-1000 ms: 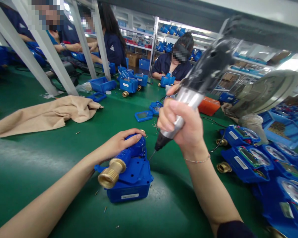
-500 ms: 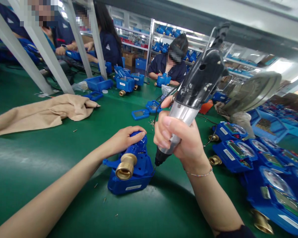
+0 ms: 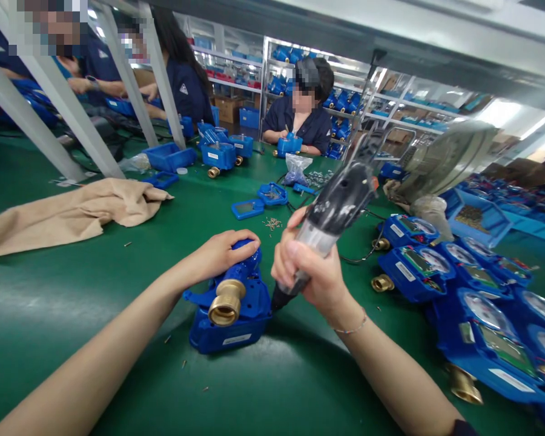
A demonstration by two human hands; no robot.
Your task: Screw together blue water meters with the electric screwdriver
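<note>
A blue water meter [image 3: 229, 336] with a threaded brass pipe end [image 3: 227, 303] lies face down on the green bench in front of me. My left hand [image 3: 229, 253] is wrapped over the meter's far pipe end and grips it. In my right hand [image 3: 312, 266] is a black and silver electric screwdriver [image 3: 340, 203], held at a slant with its top leaning right. Its dark nose meets the meter's right edge; the bit's very tip is hidden there. A small heap of screws [image 3: 272, 224] lies beyond the meter, beside a blue meter cover [image 3: 247, 209].
Several open blue meters [image 3: 415, 272] crowd the bench at right. Behind them are a blue parts bin [image 3: 475, 218] and a fan [image 3: 454, 163]. A beige cloth [image 3: 82, 209] lies at left near slanting metal posts [image 3: 72, 109]. Across the bench a person [image 3: 300, 115] handles another meter.
The screwdriver has come down and closer to the meter's right edge, its body blurred by motion. My left hand keeps its hold. The whole view has shifted slightly.
</note>
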